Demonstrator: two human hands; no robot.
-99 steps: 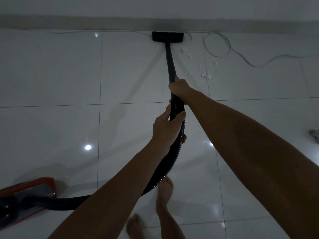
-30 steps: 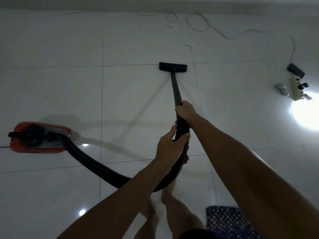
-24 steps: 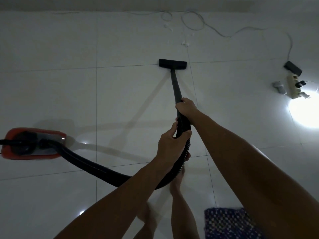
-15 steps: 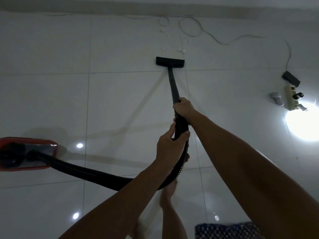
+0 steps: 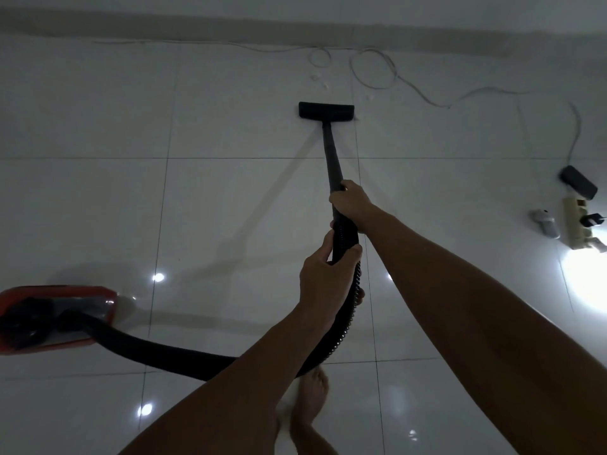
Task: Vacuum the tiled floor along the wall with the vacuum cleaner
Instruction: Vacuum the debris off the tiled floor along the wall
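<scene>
Since half a second ago: nozzle point(image 5: 326, 111) pushed farther toward 12 o'clock, past the tile seam, nearer the wall point(image 5: 295, 24). Flat on the floor point(image 5: 98, 192), short of the white bits point(image 5: 320, 79) and looped cable point(image 5: 374, 68) at 12. Right hand point(image 5: 350, 201) wrapped around the wand point(image 5: 331, 152); left hand point(image 5: 325, 284) just below it, clamped on the ribbed hose point(image 5: 170, 354). Hose curving to the red vacuum body point(image 5: 59, 318) at 9. Power strip point(image 5: 579, 223) and bright lamp at 3. Bare foot point(image 5: 313, 397) at 6.
</scene>
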